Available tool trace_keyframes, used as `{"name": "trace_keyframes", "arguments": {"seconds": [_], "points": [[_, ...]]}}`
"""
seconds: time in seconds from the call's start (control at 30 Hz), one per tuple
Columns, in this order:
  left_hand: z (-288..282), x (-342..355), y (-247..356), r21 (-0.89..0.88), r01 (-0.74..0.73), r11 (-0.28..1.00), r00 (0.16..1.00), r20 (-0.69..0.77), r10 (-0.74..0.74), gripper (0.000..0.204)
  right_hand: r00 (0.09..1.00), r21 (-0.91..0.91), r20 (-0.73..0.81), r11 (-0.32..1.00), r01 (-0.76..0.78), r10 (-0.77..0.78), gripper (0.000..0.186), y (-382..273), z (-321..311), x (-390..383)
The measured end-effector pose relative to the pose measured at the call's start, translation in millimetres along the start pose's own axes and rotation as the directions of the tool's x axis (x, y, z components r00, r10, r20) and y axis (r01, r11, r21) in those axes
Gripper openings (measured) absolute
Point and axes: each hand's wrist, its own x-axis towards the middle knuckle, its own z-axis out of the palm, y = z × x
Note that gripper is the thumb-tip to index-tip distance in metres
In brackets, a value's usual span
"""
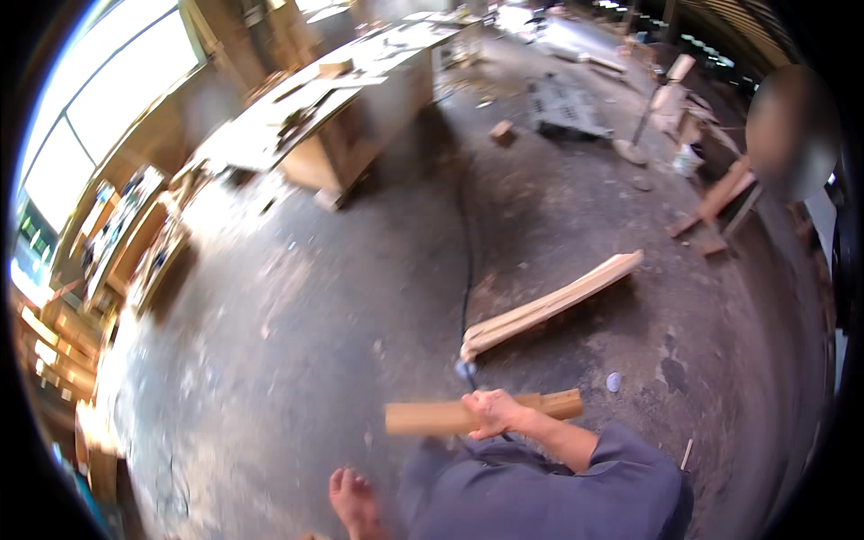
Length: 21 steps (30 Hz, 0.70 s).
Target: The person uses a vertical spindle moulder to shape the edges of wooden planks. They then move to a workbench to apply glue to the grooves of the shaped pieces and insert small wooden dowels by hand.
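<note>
My right hand [490,414] is closed around a short wooden beam [423,418], which lies crosswise in front of my body. Its lighter left part is slightly blurred, and small dark marks show near its right end. My right forearm reaches in from the lower right, out of a grey-blue sleeve. My left hand does not show. Just beyond the beam, a bundle of long pale wood pieces [553,304] rests on the concrete floor, slanting up to the right.
A dark cable [465,243] runs along the floor toward me. A bare foot [354,499] is at lower left. Farther off stand a wooden workbench [328,162] with boards on it, a small wood block [502,133] and a grey slatted pallet [567,108]. Timber scraps [724,193] lie at right.
</note>
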Motion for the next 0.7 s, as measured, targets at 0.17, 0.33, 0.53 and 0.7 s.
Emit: {"name": "trace_keyframes", "arguments": {"seconds": [0.17, 0.33, 0.53, 0.7], "points": [[183, 103, 69, 0.172, -0.047, 0.984, 0.988, 0.150, 0.021, 0.014, 0.984, 0.039, -0.114, 0.990, -0.132, 0.136, 0.071, 15, -61, 81], [305, 227, 51, 0.268, -0.042, 0.962, 0.928, 0.368, -0.062, 0.014, 0.937, 0.114, -0.271, 0.974, -0.195, 0.219, 0.077, 74, -74, 166], [430, 340, 16, 0.362, 0.101, 0.927, 0.938, 0.276, -0.210, 0.012, 0.929, 0.169, -0.273, 0.964, -0.208, 0.248, 0.076, 180, -158, 285], [578, 382, 16, 0.489, 0.168, 0.856, 0.927, 0.216, -0.306, 0.023, 0.932, 0.148, -0.289, 0.972, -0.181, 0.218, 0.073, 270, -269, 377]]}}
